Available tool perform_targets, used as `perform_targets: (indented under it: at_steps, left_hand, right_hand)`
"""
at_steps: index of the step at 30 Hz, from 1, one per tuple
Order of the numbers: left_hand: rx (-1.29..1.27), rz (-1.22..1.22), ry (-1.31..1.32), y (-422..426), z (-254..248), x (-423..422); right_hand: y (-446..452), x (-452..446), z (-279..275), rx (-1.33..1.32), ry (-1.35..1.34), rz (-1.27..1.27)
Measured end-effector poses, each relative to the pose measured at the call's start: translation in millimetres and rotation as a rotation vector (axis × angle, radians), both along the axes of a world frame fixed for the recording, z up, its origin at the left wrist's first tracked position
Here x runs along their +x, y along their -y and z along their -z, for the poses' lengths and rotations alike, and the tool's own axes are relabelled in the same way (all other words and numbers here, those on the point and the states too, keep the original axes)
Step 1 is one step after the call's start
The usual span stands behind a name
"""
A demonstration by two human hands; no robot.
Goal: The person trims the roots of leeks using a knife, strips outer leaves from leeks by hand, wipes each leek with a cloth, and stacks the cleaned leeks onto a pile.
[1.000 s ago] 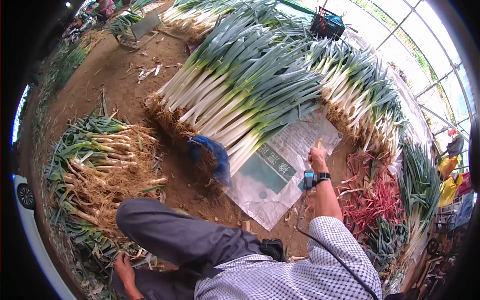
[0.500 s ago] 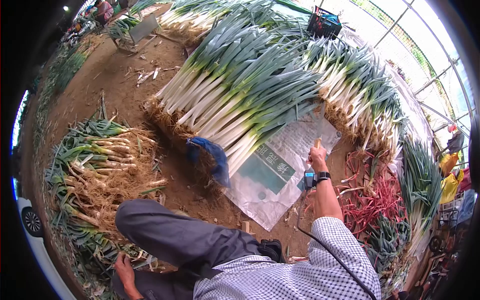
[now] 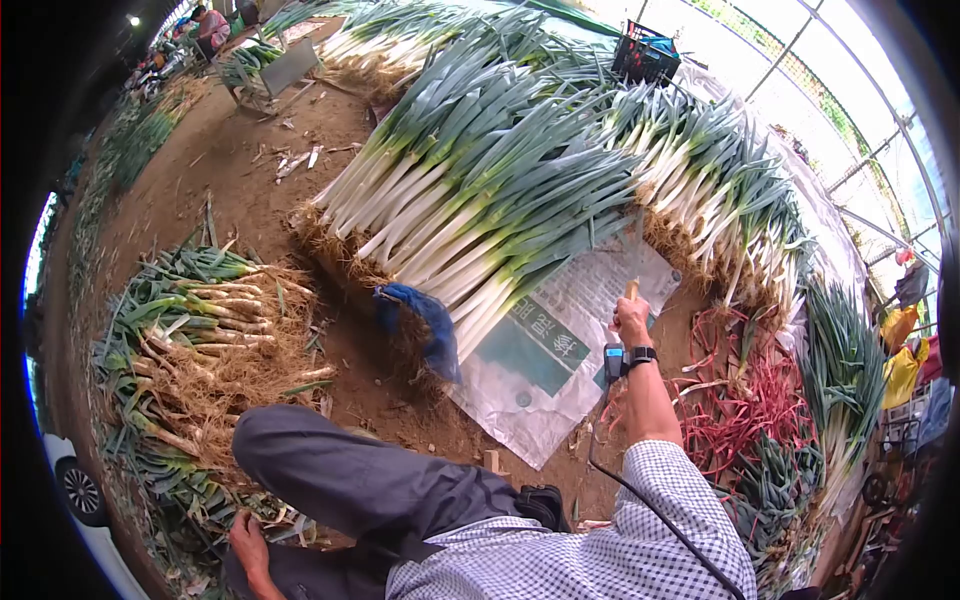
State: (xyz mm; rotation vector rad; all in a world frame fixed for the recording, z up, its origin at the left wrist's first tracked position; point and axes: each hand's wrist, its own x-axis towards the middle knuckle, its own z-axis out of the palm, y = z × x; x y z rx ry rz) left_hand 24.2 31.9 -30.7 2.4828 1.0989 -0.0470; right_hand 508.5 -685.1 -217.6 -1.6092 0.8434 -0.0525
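My right hand (image 3: 632, 322) is closed around the wooden handle of a knife (image 3: 633, 288). Its thin blade points away from me, over the printed plastic sheet (image 3: 600, 290) and close to the leek leaves. Beside the sheet lies a large pile of leeks (image 3: 450, 220) with white stalks and green tops, a blue cloth (image 3: 430, 325) at its near end. My left hand (image 3: 248, 545) hangs low by my knee, near the leafy edge of a heap of untrimmed leeks (image 3: 215, 350) with brown roots. Its fingers look loosely extended, holding nothing that I can see.
More leeks (image 3: 720, 190) lie at the right, near a tangle of red ties (image 3: 745, 410). A black crate (image 3: 647, 52) stands at the back. Far left, a person (image 3: 210, 28) is near a metal stand (image 3: 285, 70).
The view has shifted slightly. My right hand stays over the sheet with the knife, and my left hand stays by my knee. The leeks lie as before.
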Motion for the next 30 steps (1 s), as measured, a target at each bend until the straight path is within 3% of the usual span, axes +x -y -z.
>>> perform_targets:
  at_steps: [2,4,7,10,13,15,18,26,28,30]
  left_hand:
    - [0.035,0.014,0.018,9.7,-8.2,4.6]
    - [0.080,0.011,0.055,23.6,-17.7,10.2]
    - [0.066,-0.136,0.100,10.7,6.3,-1.8]
    - [0.127,-0.042,0.046,-14.5,31.5,-18.6]
    - [0.118,-0.028,0.061,-14.5,34.0,-18.6]
    - [0.042,-0.026,0.059,-1.8,13.4,-4.9]
    - [-0.005,-0.045,0.047,5.7,-0.1,1.8]
    - [0.040,-0.009,0.066,-27.0,44.1,-26.1]
    - [-0.082,-0.070,0.020,0.2,9.0,-2.6]
    - [-0.038,-0.025,0.083,-17.2,28.7,-17.3]
  right_hand:
    - [3.2,11.9,7.5,-0.175,-0.015,0.032]
    - [12.7,24.0,-13.8,-0.152,0.104,0.079]
    - [44.8,24.5,-31.4,-0.022,0.176,0.092]
    - [37.4,7.6,-50.6,-0.011,0.169,0.026]
    - [28.4,-16.4,-18.3,0.034,0.019,0.101]
    - [21.6,-27.4,10.0,-0.034,0.030,0.092]
    - [10.1,-38.5,10.0,-0.072,0.081,0.103]
    - [17.1,-23.2,-16.1,-0.390,-0.067,-0.009]
    - [18.6,-19.1,-13.7,-0.414,-0.053,0.021]
    - [15.5,-19.9,-20.7,-0.470,-0.031,0.035]
